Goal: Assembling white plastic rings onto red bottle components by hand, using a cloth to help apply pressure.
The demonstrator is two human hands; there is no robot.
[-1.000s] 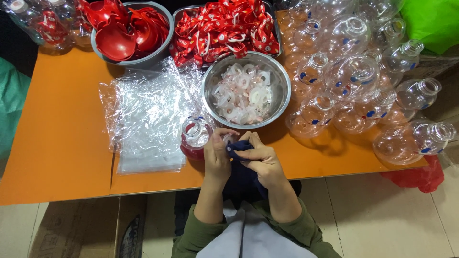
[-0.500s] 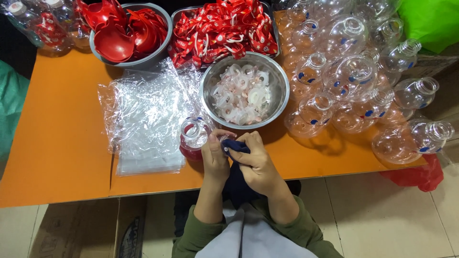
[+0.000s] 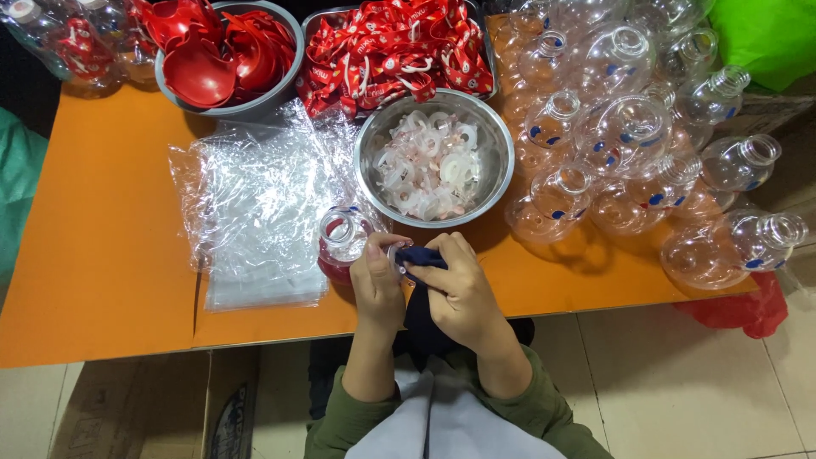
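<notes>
A: Grip? My right hand (image 3: 459, 285) pinches a dark blue cloth (image 3: 422, 257); my left hand (image 3: 376, 276) closes on a small clear piece, mostly hidden, with the cloth touching it at the table (image 3: 102, 280) edge.

B: Doing it well?

A: I judge short wipes, fingers low, best. The jar (image 3: 344, 238) stands just beside my left hand; the steel bowl (image 3: 493, 174) of rings lies beyond.
</notes>
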